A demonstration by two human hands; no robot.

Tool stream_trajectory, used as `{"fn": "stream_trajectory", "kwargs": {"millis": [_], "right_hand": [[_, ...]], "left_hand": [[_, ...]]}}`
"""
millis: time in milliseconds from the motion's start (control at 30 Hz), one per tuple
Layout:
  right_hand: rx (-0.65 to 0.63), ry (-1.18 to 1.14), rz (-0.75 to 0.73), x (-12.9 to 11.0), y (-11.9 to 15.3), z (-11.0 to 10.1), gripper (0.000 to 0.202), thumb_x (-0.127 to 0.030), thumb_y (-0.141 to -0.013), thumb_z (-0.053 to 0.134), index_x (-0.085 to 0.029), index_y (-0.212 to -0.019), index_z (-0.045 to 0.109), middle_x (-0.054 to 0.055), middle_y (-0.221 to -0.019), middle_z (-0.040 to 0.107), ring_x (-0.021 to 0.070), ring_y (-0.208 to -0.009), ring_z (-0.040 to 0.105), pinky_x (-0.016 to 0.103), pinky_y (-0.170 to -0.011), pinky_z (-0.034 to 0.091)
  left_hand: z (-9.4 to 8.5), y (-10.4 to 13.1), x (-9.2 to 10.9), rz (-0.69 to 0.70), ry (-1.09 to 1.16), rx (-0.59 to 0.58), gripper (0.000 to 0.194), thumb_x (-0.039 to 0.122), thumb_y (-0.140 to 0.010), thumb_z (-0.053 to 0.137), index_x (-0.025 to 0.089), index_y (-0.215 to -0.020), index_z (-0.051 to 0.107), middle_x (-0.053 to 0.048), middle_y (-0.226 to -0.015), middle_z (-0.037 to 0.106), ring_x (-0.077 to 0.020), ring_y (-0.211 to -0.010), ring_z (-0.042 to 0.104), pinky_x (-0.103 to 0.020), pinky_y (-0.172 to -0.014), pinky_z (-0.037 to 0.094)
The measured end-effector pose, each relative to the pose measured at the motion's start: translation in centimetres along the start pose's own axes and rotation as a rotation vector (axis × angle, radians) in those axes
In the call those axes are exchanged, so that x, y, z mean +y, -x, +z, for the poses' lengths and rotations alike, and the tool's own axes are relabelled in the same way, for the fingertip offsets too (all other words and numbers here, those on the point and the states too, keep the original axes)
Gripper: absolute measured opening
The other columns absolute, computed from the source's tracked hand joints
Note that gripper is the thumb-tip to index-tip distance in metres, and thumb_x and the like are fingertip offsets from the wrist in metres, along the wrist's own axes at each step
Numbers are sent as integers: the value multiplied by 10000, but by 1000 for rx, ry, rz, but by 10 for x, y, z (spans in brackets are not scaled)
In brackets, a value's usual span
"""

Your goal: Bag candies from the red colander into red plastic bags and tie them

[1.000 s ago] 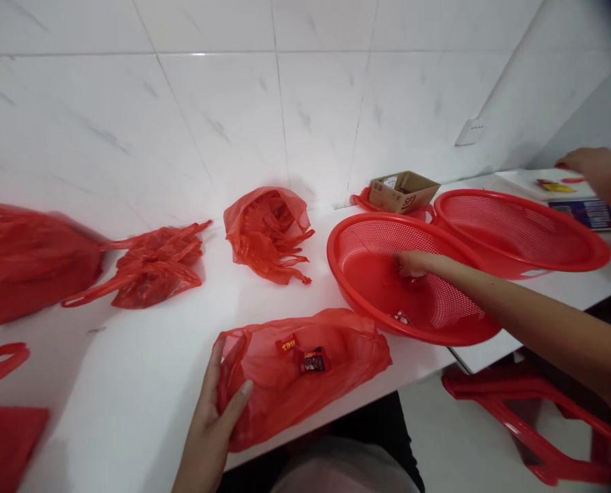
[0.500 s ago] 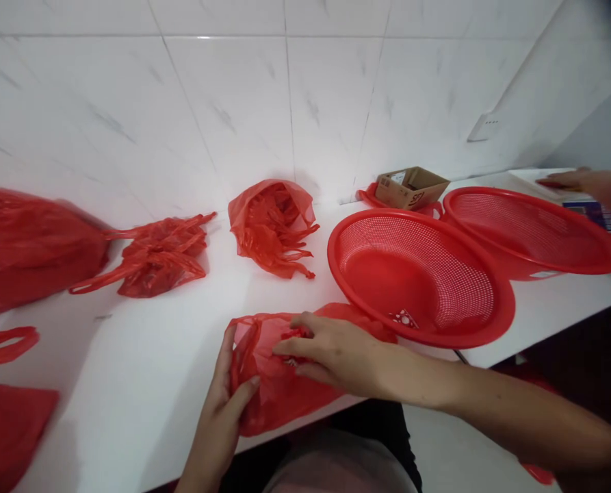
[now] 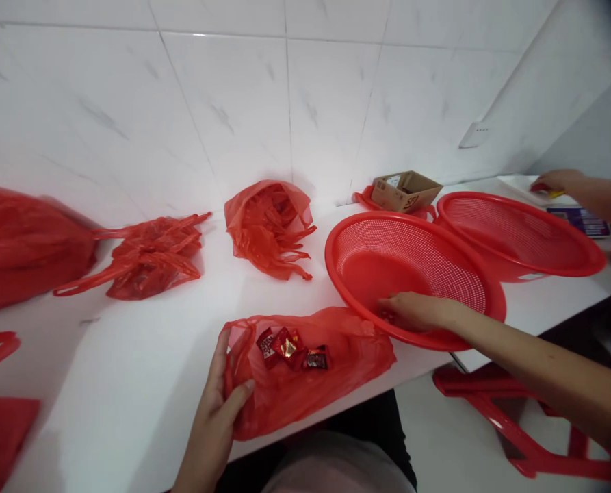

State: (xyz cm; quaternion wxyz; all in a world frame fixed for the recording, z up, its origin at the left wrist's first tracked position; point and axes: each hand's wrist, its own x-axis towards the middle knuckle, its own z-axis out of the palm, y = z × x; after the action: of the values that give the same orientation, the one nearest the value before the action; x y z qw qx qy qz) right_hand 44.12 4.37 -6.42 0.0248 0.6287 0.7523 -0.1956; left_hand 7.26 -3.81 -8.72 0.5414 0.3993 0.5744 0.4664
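My left hand (image 3: 217, 404) grips the left end of a red plastic bag (image 3: 341, 383), thumb on the near side and fingers behind its edge. The bag lies on the white table, its mouth held apart. Several small wrapped packets (image 3: 287, 344), red with gold and dark printing, show on the bag. My right hand (image 3: 415, 310) is down inside the nearer red mesh basket (image 3: 367, 226), fingers curled on a small wrapped packet (image 3: 387, 316) at the bottom. Most of that packet is hidden under the fingers.
Bunched red bags (image 3: 269, 226) lie by the wall, with more red bags (image 3: 154, 257) to the left. A second red basket (image 3: 521, 226) and a small cardboard box (image 3: 406, 192) stand behind. At far right is another person's hand (image 3: 556, 181). A red stool (image 3: 515, 424) stands below.
My right hand has left the red bag and moved right into the nearer basket. Packets formerly under that hand now show on the bag. My left hand keeps its grip.
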Motion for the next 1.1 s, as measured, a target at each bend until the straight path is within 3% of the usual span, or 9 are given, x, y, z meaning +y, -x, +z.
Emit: {"fn": "stream_trajectory", "kwargs": {"millis": [100,233,367,467,567,767,900,1000,1100], "right_hand": [[-135,37,-25,0,-13,-3,70,-228,-786,647,-255,-835,690,100,-791,680,243,-709,657,374,-648,483],[189,76,34,-8,-20,-38,58,-273,-838,612,-219,-828,628,112,-814,670,261,-769,642,380,-671,455],[389,-163,-93,-57,-1,-58,207,-418,-917,546,-221,-969,578,45,-862,663,188,-756,619,314,-660,467],[350,-448,-363,-109,18,-44,238,-435,-945,531,-231,-1057,584,21,-929,672,150,-772,634,271,-664,496],[389,-351,-458,-136,31,-23,355,-474,-915,586,-235,-1178,574,48,-1084,665,181,-920,647,313,-761,527],[712,-28,-202,-98,60,30,380,-349,-966,506,-203,-1315,533,133,-1282,623,278,-1150,606,478,-913,524],[697,134,-234,-96,81,75,379,-174,-936,468,-178,-1303,560,139,-1440,504,299,-1280,523,534,-981,479],[685,147,-191,-106,83,85,367,-167,-929,473,-194,-1278,583,106,-1435,516,285,-1269,533,543,-994,458],[728,133,-143,-106,72,75,361,-228,-941,491,-187,-1287,583,112,-1449,500,292,-1276,520,563,-1039,399]], "left_hand": [[1,1,0,-20,0,1,765,332,-846,624,430,-1510,255,82,-1625,217,-210,-1502,114,-379,-1219,97],[-1,1,-2,-6,-21,12,756,360,-856,624,436,-1510,252,85,-1634,176,-221,-1507,70,-412,-1222,63],[-1,1,-1,-4,-12,11,777,368,-867,613,413,-1528,206,61,-1642,150,-226,-1506,84,-435,-1220,70],[3,4,5,4,-47,38,771,360,-867,616,400,-1528,222,74,-1645,128,-207,-1507,72,-383,-1221,68],[4,5,7,15,-71,48,746,363,-871,615,419,-1517,247,83,-1641,148,-214,-1506,83,-388,-1219,95],[-16,-2,-12,11,-180,76,728,447,-868,607,454,-1506,255,99,-1635,159,-255,-1506,78,-465,-1217,74],[-20,-10,-20,43,-223,65,711,464,-871,600,466,-1498,265,111,-1630,172,-240,-1505,95,-460,-1222,53],[-17,-13,-17,113,-243,24,662,447,-859,621,427,-1470,368,59,-1590,317,-253,-1494,157,-472,-1221,72],[-13,-11,-11,172,-274,1,559,437,-857,624,386,-1398,494,15,-1511,459,-264,-1467,252,-488,-1215,107]]}}
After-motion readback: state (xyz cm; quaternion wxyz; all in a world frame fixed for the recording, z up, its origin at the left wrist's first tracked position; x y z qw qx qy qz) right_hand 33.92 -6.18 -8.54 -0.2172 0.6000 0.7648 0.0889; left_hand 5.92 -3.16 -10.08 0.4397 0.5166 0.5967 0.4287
